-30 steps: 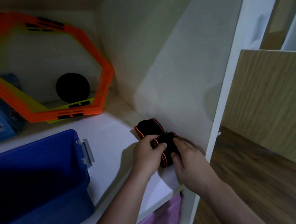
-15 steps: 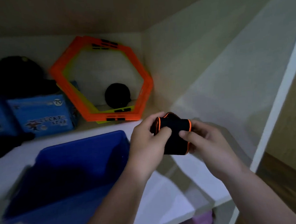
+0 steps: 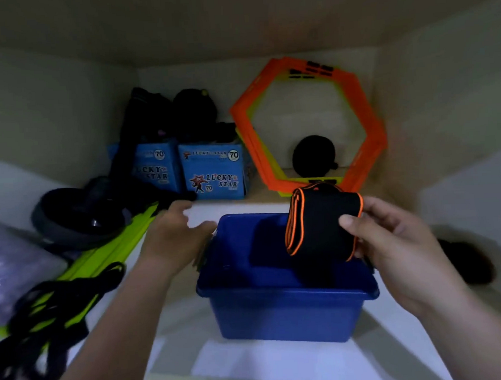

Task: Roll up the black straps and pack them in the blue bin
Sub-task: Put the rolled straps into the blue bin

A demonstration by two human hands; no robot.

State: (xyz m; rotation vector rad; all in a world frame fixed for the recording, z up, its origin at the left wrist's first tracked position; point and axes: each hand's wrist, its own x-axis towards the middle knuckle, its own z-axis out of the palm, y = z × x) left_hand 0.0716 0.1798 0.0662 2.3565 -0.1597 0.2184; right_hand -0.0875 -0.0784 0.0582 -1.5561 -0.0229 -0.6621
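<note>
My right hand (image 3: pixel 397 249) grips a rolled black strap with orange edging (image 3: pixel 320 224) and holds it upright over the right side of the blue bin (image 3: pixel 281 310), its lower end inside the rim. My left hand (image 3: pixel 176 237) hovers with fingers apart by the bin's left rim and holds nothing. Another dark strap roll (image 3: pixel 465 260) lies on the shelf to the right of the bin, partly behind my right hand. Loose black straps (image 3: pixel 46 311) lie tangled at the left front of the shelf.
The shelf's back holds orange hexagon rings (image 3: pixel 370 119) with a black ball (image 3: pixel 314 156) behind them, two blue Lucky Star boxes (image 3: pixel 213 174), dark gear on top, and a black wheel-like thing (image 3: pixel 76 210). Yellow-green flat strips (image 3: pixel 112 240) lie at the left. Cupboard walls close both sides.
Both hands lifted the rolled strap off the shelf's right corner and carried it left. My left hand has let go; my right hand alone now holds it over the bin.
</note>
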